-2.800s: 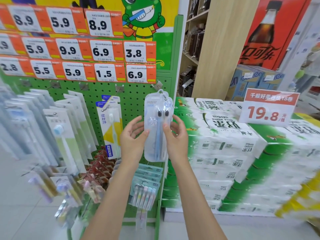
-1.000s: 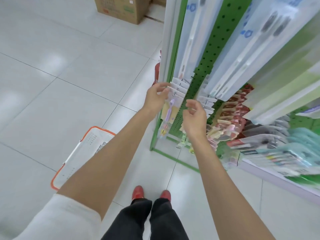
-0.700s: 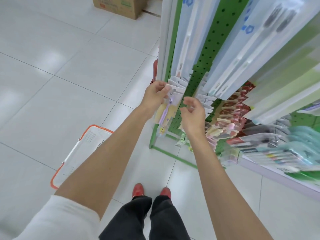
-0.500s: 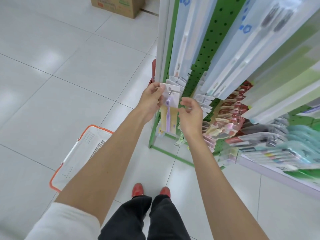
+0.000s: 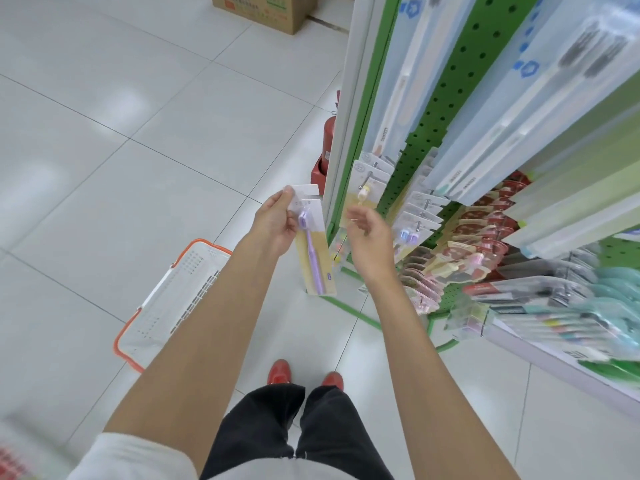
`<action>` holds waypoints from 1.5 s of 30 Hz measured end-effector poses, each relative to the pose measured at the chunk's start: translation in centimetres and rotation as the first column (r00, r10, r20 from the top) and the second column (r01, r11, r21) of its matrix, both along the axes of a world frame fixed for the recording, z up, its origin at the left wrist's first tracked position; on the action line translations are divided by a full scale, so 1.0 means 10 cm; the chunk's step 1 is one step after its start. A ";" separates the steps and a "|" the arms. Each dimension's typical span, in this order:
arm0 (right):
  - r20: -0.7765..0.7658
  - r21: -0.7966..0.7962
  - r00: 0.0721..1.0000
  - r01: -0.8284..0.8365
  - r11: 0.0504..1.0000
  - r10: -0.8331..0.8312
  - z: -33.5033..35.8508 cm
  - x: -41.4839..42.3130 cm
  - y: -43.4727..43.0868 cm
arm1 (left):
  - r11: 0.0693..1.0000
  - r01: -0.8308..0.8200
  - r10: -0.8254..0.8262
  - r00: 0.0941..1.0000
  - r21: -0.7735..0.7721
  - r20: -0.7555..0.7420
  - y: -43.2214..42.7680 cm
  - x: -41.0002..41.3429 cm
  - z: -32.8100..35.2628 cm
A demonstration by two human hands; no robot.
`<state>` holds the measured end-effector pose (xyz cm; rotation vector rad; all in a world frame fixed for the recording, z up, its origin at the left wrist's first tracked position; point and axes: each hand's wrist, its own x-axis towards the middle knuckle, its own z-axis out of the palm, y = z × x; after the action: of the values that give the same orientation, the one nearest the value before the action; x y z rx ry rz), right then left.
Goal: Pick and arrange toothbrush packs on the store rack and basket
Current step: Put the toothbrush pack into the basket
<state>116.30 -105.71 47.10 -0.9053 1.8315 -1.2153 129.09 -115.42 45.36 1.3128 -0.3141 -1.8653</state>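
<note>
Tiled floor [image 5: 138, 133], basket [image 5: 173, 306] near green rack [image 5: 446, 98]; purple pack [image 5: 313, 258] between left fingers [image 5: 280, 202], right fingers [image 5: 356, 216] slack, empty.

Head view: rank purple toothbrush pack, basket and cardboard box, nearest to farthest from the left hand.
1. purple toothbrush pack: held in the left hand.
2. basket: on the floor, lower left.
3. cardboard box: floor, far ahead.

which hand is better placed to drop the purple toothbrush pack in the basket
Left. The left hand pinches the purple toothbrush pack, and the basket stands on that side; the right hand is empty.
</note>
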 end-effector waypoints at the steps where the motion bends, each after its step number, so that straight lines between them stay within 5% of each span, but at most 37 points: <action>1: 0.006 0.030 0.997 -0.077 0.997 0.076 0.00 0.06 -0.03 | 1.000 -0.024 0.024 1.000 0.019 0.000 0.01 0.05 0.03; 5: 0.062 0.096 0.960 -0.276 0.956 0.271 0.02 0.32 -0.09 | 0.992 -0.082 0.082 0.997 0.092 0.010 0.05 0.25 0.13; 11: 0.069 0.129 0.951 -0.307 0.943 0.300 0.16 0.58 -0.17 | 0.989 -0.077 0.093 0.987 0.122 -0.131 0.07 0.50 0.28; 15: 0.078 0.100 0.971 -0.235 0.967 0.228 0.28 0.64 -0.21 | 0.971 0.210 -0.164 0.930 -0.110 0.328 0.23 0.65 0.32; 17: 0.152 0.068 0.967 -0.218 0.973 0.206 0.33 0.67 -0.21 | 0.944 0.304 -0.227 0.882 -0.130 0.413 0.35 0.69 0.26; 23: 0.247 0.030 0.916 -0.332 0.943 0.315 0.37 0.66 -0.07 | 0.976 0.150 -0.087 0.936 -0.161 0.340 0.44 0.65 0.20; 34: 0.291 0.188 0.851 -0.500 0.846 0.438 0.30 0.41 0.11 | 0.981 -0.102 0.136 0.968 -0.167 0.209 0.45 0.61 0.22; 40: 0.080 0.047 0.872 -0.486 0.872 0.482 0.28 0.56 0.17 | 0.936 0.223 -0.131 0.938 -0.272 0.321 0.46 0.50 0.29; 43: 0.002 0.114 0.820 -0.569 0.814 0.573 0.23 0.64 0.17 | 0.938 0.193 -0.104 0.950 -0.289 0.295 0.50 0.49 0.28; 45: 0.072 0.103 0.868 -0.497 0.862 0.492 0.22 0.65 0.20 | 0.949 0.156 -0.069 0.951 -0.274 0.302 0.53 0.53 0.25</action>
<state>122.80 -103.72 49.32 -1.1805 1.4852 -0.7857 134.42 -110.12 47.88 1.3779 -0.8074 -1.6364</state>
